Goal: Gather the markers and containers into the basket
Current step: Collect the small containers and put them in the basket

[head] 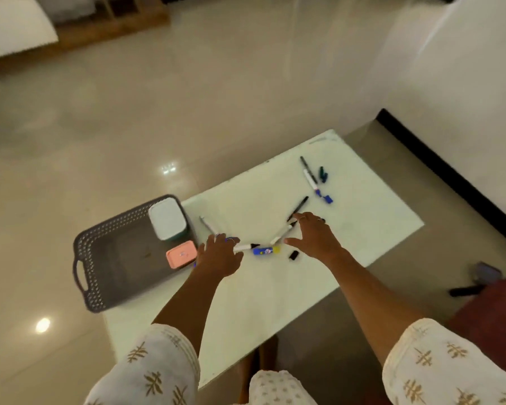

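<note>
on the glossy tiled floor lies a white board [275,287], and a grey perforated basket [100,276] sits at its left edge. inside the basket, along the side nearest the board, stand a white-lidded container [167,218] and, just beside it, a smaller pink-lidded container [181,254]. both hands reach down over the board with fingers spread, gripping nothing that can be seen. the left hand [220,254] hovers close to the basket's right wall, its fingertips over a white marker with a black cap [246,246]. the right hand [314,235] is near a black pen [298,207] and a white marker [282,234] crossing under its fingers. between the hands lies a blue marker with a yellow end [265,250], with a loose black cap [294,255] nearby. farther up the board rest another black pen [306,168], a white marker with a blue tip [312,182], a blue cap [328,199] and two dark caps [322,174].
</note>
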Demonstrator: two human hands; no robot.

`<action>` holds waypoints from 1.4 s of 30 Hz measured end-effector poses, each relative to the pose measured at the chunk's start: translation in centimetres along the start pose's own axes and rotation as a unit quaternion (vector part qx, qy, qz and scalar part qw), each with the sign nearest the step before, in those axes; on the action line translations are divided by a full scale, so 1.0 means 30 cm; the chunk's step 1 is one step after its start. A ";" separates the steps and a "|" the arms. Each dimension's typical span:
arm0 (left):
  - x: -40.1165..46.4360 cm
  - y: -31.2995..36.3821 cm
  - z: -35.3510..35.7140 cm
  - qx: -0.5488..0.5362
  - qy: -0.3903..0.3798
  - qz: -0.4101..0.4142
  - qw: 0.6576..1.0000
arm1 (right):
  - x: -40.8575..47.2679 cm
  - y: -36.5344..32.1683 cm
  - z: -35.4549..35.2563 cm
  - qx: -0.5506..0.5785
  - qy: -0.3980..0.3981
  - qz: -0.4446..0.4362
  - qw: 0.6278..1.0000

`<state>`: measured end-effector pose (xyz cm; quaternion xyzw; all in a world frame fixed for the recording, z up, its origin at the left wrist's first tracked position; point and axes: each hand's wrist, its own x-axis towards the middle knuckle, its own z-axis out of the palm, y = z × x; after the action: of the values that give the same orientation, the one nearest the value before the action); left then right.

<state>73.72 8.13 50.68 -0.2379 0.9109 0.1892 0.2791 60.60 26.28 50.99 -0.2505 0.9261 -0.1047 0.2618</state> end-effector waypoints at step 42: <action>0.417 2.751 0.149 0.283 -0.102 0.428 0.852 | -0.516 2.139 -0.754 0.215 0.098 0.434 0.869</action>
<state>21.96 73.46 57.24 0.2852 0.9034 0.0473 0.3167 33.59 90.43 55.85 0.2505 0.9171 -0.2015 0.2359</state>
